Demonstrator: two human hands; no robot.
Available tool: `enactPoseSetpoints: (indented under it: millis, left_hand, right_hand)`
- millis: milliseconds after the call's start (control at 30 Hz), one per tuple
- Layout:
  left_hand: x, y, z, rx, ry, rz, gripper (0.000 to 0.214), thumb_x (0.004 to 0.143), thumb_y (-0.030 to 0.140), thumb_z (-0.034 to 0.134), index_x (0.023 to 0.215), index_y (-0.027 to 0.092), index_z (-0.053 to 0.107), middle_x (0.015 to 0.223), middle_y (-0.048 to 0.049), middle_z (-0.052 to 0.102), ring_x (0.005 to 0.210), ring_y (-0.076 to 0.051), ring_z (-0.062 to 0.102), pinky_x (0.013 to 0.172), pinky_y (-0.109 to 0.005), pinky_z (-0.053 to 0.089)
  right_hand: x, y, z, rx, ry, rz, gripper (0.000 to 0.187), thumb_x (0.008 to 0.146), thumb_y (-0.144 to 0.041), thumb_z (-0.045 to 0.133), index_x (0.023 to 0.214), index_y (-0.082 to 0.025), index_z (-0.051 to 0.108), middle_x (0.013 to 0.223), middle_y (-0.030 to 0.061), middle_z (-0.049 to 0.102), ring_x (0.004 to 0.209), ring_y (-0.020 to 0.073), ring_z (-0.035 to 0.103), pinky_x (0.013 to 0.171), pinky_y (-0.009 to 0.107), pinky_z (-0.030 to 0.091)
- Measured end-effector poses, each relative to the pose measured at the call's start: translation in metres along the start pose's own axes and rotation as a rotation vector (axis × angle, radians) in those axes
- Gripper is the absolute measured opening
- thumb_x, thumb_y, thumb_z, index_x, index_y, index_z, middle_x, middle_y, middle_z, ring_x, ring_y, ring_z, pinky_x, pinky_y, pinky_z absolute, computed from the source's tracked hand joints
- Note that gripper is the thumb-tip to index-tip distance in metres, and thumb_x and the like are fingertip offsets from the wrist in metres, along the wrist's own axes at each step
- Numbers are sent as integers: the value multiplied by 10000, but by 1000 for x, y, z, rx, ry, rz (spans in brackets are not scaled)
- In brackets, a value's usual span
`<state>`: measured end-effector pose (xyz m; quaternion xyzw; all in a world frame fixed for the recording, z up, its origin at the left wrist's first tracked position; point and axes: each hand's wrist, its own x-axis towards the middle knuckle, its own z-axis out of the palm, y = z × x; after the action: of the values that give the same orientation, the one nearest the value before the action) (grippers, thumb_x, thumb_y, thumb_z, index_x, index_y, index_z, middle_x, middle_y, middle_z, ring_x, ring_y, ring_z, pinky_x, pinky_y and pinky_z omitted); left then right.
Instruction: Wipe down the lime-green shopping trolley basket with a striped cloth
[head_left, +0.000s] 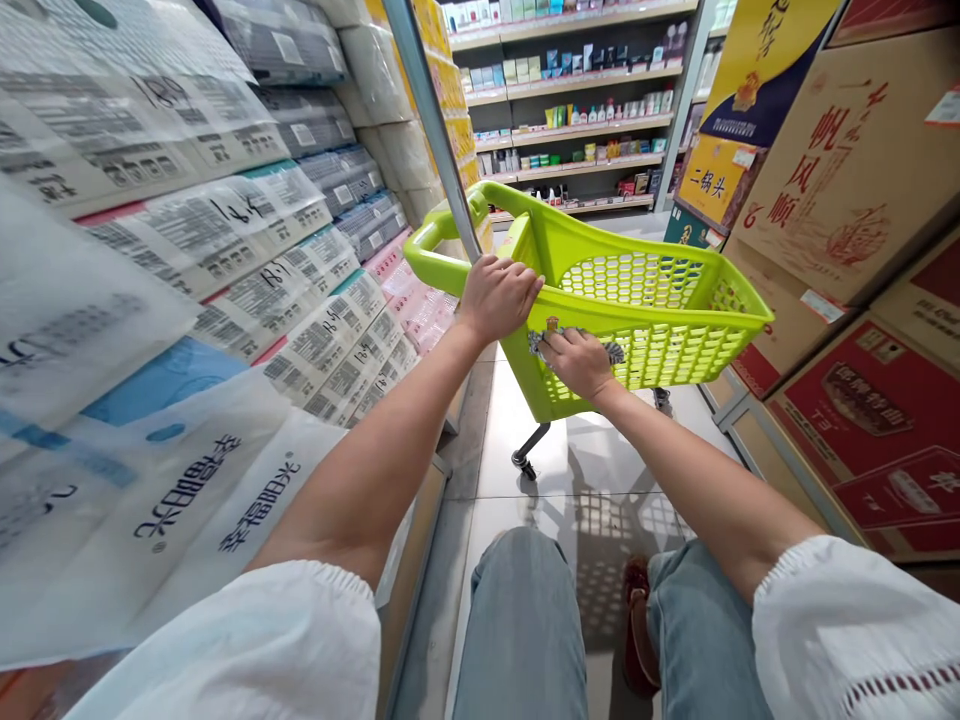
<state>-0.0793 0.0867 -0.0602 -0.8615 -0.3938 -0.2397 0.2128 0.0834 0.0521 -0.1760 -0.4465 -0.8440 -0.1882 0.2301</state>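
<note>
A lime-green plastic shopping cart (675, 300) with a perforated basket stands tilted in the aisle in front of me. My left hand (499, 293) is closed over the basket's near rim, close to the looped handle (431, 245). My right hand (576, 360) presses a grey-and-white cloth (541, 340) against the outer side of the basket wall, fingers curled on the cloth. The basket's inside looks bare. My knees in light jeans show at the bottom.
Stacked packs of tissue paper (225, 260) fill the left shelves close to my arm. Cardboard and red cartons (855, 200) line the right side. A metal post (431, 110) rises beside the cart. Shelves of small goods (577, 100) close the aisle's far end. The floor is glossy tile (540, 470).
</note>
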Motion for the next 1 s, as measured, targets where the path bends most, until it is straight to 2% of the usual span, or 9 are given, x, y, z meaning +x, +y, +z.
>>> enactPoseSetpoints:
  millis: [100, 267, 333, 467, 600, 667, 833, 900, 1000]
  left_hand:
    - [0, 1, 0, -19, 12, -8, 504, 949, 476, 211, 804, 199, 608, 837, -85, 656, 913, -230, 578, 886, -417, 335]
    - [-3, 2, 0, -39, 27, -19, 500, 947, 480, 219, 782, 197, 598, 823, -87, 648, 913, -230, 576, 895, -420, 333]
    - [-4, 1, 0, -47, 24, -23, 497, 946, 483, 224, 782, 198, 597, 823, -87, 645, 918, -231, 575, 899, -422, 331]
    - [-6, -1, -1, -29, 15, -18, 504, 948, 485, 214, 799, 196, 599, 835, -88, 649, 920, -230, 571, 898, -420, 331]
    - [-5, -1, -3, -30, 26, -20, 507, 947, 478, 208, 787, 200, 601, 834, -90, 653, 913, -231, 574, 891, -420, 334]
    - [-5, -1, -4, -34, 32, -23, 505, 945, 476, 213, 780, 200, 602, 823, -91, 653, 911, -232, 575, 887, -420, 336]
    - [-7, 0, -3, -33, 44, -24, 500, 944, 474, 224, 775, 199, 605, 812, -95, 648, 912, -235, 572, 884, -421, 337]
    - [-7, -2, -1, -35, 48, -22, 495, 944, 479, 228, 780, 199, 602, 815, -91, 647, 917, -235, 570, 888, -420, 332]
    - [-7, -5, 1, -38, 42, -17, 482, 943, 483, 244, 785, 197, 598, 817, -83, 644, 921, -237, 568, 888, -419, 326]
  right_hand:
    - [-1, -1, -1, -30, -21, -28, 359, 964, -245, 293, 1100, -210, 623, 1129, 79, 627, 925, 221, 491, 762, 365, 341]
    - [16, 9, -22, -87, 145, 85, 395, 983, -281, 238, 1164, -246, 588, 1173, 65, 608, 969, 226, 474, 780, 367, 328]
    - [19, 10, -24, -84, 165, 102, 392, 984, -289, 242, 1180, -259, 580, 1195, 56, 600, 977, 226, 472, 787, 368, 325]
    - [7, 1, -10, -79, 82, 75, 358, 970, -289, 303, 1191, -233, 579, 1178, 75, 606, 955, 225, 480, 764, 362, 332]
    - [-3, -5, 1, -71, -23, -17, 338, 963, -247, 314, 1070, -221, 633, 1072, 79, 639, 906, 217, 486, 740, 357, 332]
    - [0, -2, -4, -59, -6, -15, 348, 967, -248, 301, 1074, -221, 631, 1067, 81, 638, 911, 215, 483, 740, 353, 330]
    - [14, 12, -23, -67, 151, 91, 358, 975, -293, 293, 1164, -250, 595, 1200, 70, 591, 990, 221, 459, 805, 359, 319]
    - [11, 12, -20, -65, 150, 97, 351, 972, -296, 307, 1177, -254, 589, 1199, 66, 592, 983, 220, 459, 804, 357, 318]
    - [1, 9, -10, -42, 70, 69, 324, 956, -293, 360, 1159, -228, 604, 1106, 84, 622, 937, 215, 470, 761, 342, 325]
